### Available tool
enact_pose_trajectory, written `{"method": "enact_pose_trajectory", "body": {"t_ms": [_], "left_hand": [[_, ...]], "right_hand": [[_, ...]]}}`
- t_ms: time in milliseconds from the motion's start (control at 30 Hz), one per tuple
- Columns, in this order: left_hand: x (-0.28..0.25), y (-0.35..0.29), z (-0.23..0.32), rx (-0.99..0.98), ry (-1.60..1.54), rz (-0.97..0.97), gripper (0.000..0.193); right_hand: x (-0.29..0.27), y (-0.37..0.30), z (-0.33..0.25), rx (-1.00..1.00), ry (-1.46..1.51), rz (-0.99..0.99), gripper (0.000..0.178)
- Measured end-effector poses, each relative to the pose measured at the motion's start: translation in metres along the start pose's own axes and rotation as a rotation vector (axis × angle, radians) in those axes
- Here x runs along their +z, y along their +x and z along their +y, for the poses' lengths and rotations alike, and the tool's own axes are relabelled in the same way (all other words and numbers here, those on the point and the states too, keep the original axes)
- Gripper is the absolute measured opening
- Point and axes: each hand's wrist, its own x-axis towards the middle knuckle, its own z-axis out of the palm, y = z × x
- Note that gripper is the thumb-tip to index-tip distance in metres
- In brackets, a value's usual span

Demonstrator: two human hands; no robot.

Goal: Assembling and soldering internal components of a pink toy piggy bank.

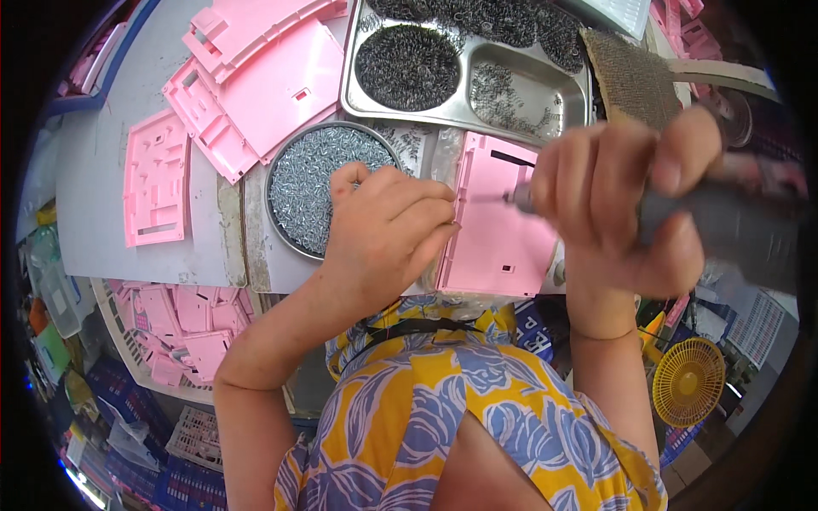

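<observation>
A pink plastic panel [501,230] lies in front of me at the table's near edge. My right hand [609,192] is wrapped round a grey electric screwdriver [724,226], blurred by motion. Its thin bit points left above the panel, close to my left fingertips. My left hand [388,226] is closed, with its fingertips at the panel's left edge; anything pinched in them is hidden. Beneath and beside that hand is a round metal dish [271,198] full of small silvery screws [311,183], partly covered by the hand.
Beyond the panel stands a steel compartment tray [464,119] with many small dark springs [407,68]. Pink plastic parts [281,85] are stacked at the far left, and another pink part [158,179] lies nearer. A crate [141,370] of pink pieces stands below left. A yellow fan [688,383] is at lower right.
</observation>
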Motion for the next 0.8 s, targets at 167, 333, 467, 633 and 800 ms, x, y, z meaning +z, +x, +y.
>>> {"method": "enact_pose_trajectory", "body": {"t_ms": [167, 333, 467, 633, 800], "left_hand": [[0.010, -0.004, 0.003, 0.017, -0.058, 0.072, 0.021], [0.013, -0.010, 0.003, 0.035, -0.051, 0.109, 0.022], [-0.008, -0.007, 0.001, -0.082, 0.184, 0.095, 0.019], [-0.030, -0.015, -0.022, -0.255, 0.455, -0.085, 0.015], [-0.022, -0.018, -0.030, -0.216, 0.444, 0.018, 0.009]], "right_hand": [[0.019, -0.017, -0.006, 0.055, 0.008, 0.052, 0.027], [0.027, -0.018, -0.003, 0.082, 0.002, 0.075, 0.028], [0.024, -0.019, 0.009, 0.058, -0.124, 0.117, 0.029], [0.014, -0.020, 0.028, 0.118, -0.252, 0.075, 0.031], [0.014, -0.023, 0.034, 0.125, -0.430, -0.047, 0.030]]}}
